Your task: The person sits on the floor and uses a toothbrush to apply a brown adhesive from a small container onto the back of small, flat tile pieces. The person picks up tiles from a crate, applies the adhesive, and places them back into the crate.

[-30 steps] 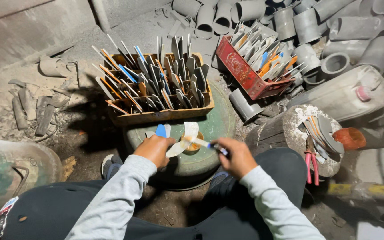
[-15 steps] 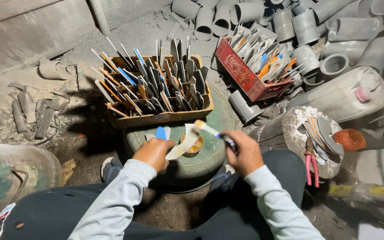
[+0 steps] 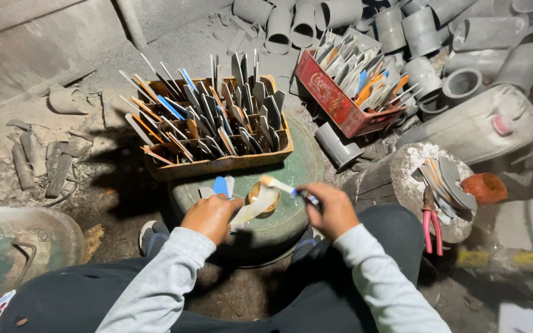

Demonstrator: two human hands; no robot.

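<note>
- Left hand [image 3: 210, 217] clamped on the grip end of a pale, curved knife blade [image 3: 253, 209], with a blue handle piece [image 3: 220, 185] poking up just beyond the knuckles at 12 o'clock.
- Right hand [image 3: 333, 209] closed round a slim white-tipped stick with a blue band [image 3: 286, 188], its tip laid against the blade; hands near each other but apart, bridged by blade and stick.
- Both held just above a small round brass-coloured pot [image 3: 263, 196] on the round green drum top [image 3: 300, 185] that served as tabletop.
- Risk judged: bare fingers beside the blade's edge; a slip of the stick could have drawn the right hand across it.
- Risk judged: brass pot close under the work; a knock from either wrist could have tipped it off the drum.
- At 12 o'clock, touching the drum's far side, a wooden crate packed with upright blades [image 3: 217, 161]; reaching forward carelessly could have met those points.
- At 3 o'clock, red-handled pliers [image 3: 431, 228] hung over the edge of a log stump [image 3: 396, 182], likely to drop if nudged.
</note>
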